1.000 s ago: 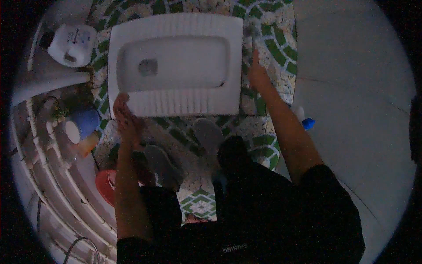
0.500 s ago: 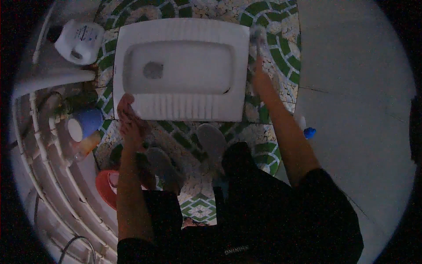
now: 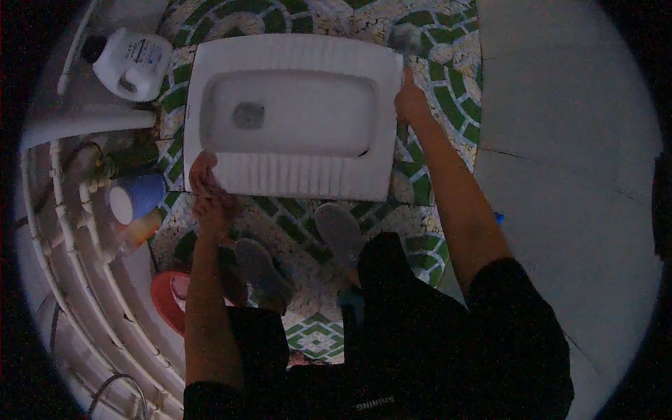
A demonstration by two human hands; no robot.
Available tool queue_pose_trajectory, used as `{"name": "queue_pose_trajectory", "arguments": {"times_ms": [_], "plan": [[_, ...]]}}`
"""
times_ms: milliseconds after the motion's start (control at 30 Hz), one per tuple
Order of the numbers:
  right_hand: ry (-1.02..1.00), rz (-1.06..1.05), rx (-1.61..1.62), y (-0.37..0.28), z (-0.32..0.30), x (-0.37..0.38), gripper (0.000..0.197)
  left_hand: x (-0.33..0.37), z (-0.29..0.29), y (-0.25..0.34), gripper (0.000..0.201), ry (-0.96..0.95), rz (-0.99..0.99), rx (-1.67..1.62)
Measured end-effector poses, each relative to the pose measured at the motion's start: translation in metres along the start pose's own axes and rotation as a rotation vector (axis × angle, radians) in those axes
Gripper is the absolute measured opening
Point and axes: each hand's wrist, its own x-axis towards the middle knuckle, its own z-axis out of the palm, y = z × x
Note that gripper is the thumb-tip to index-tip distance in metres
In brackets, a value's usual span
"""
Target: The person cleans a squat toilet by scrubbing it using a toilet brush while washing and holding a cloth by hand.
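A white squat toilet (image 3: pixel 294 178) is set in the patterned tile floor in front of me. My left hand (image 3: pixel 213 210) is closed around a crumpled reddish-brown cloth (image 3: pixel 204 171), which lies over the toilet's near left corner. Beside the toilet's right edge, my right hand (image 3: pixel 413 103) grips a brush (image 3: pixel 406 38). Its pale head is blurred and lies on the tiles past the far right corner. Most of the brush handle is hidden by my fingers.
Along the left wall stand a white jug (image 3: pixel 143 66), a thick white pipe (image 3: pixel 91 128), a blue cup-shaped container (image 3: pixel 143 196) and a red basin (image 3: pixel 164 301). Thin pipes (image 3: pixel 70 238) run down that wall. A small blue object (image 3: pixel 498 218) shows beyond my right forearm.
My right hand has moved slightly away from me along the toilet's right edge, taking the brush with it. My left hand stays with the cloth at the near left corner.
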Motion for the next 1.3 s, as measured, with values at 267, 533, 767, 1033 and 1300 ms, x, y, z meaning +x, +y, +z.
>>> {"name": "queue_pose_trajectory", "arguments": {"times_ms": [267,533,767,1033,1300], "plan": [[-0.257,-0.383,0.135,-0.052,0.083,-0.082,0.053,-0.021,-0.031,0.001,0.071,0.066,0.11,-0.245],[-0.295,-0.734,-0.511,-0.066,0.106,-0.056,0.056,-0.028,-0.029,-0.008,0.07,0.105,0.006,0.008],[-0.31,-0.703,-0.43,-0.12,0.166,-0.032,0.06,-0.022,-0.039,0.019,0.069,0.12,-0.028,0.171],[-0.303,-0.744,-0.414,-0.115,0.143,-0.063,0.052,-0.031,-0.022,-0.008,0.065,0.234,0.054,0.105],[-0.244,-0.589,-0.343,-0.132,0.207,-0.041,0.049,-0.02,-0.008,0.001,0.064,0.161,0.059,0.109]]}}
